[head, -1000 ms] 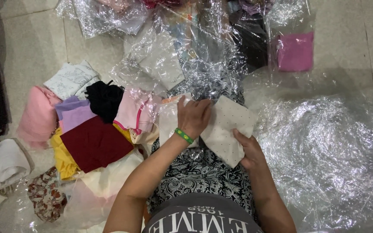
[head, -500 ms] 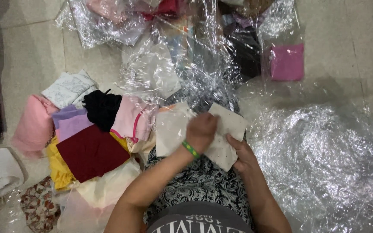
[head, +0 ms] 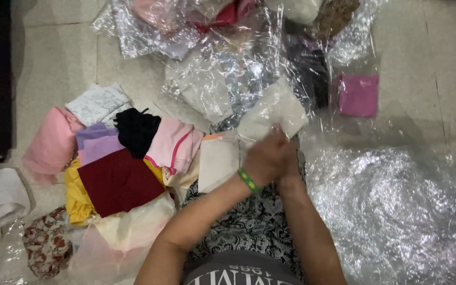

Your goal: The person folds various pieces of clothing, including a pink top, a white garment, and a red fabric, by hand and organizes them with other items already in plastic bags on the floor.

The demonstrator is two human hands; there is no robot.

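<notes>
Both hands, left (head: 262, 158) over right (head: 290, 164), seemingly pinched a cream cloth (head: 273, 110) at twelve o'clock, mid-bagging; sliding it in needed steady grip.

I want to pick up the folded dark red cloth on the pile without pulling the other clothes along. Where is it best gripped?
Judging by its pose, take the folded dark red cloth by its lower right corner, coming from the person's side. It lies flat on top of the pile, and that edge juts out over the yellow garment, so fingers could slip under it there.
</notes>
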